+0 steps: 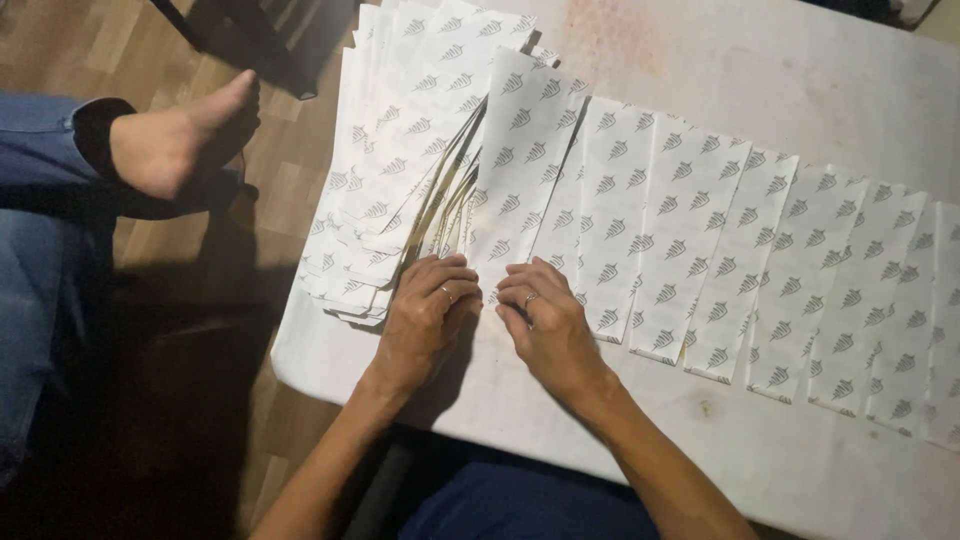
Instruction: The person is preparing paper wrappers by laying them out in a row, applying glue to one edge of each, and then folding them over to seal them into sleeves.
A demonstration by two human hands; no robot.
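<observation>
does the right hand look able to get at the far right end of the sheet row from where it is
Probably yes: the right hand rests at the row's near-left part, and nothing stands over the printed sheets between it and that end, though the arm must stretch sideways.

Paper sheets (690,230): white, printed with repeating small grey leaf-like motifs in rows. Bench (800,70): off-white, faint pinkish stain. Floor (60,40): brown wood parquet. Trousers (40,250): blue denim. Rings on both hands: silver.

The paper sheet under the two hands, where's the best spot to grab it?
Probably its near bottom edge. The paper sheet lies flat, its sides overlapping the stack and the neighbouring row of sheets. Only its near end is free, where the left hand and right hand rest on the table.
</observation>
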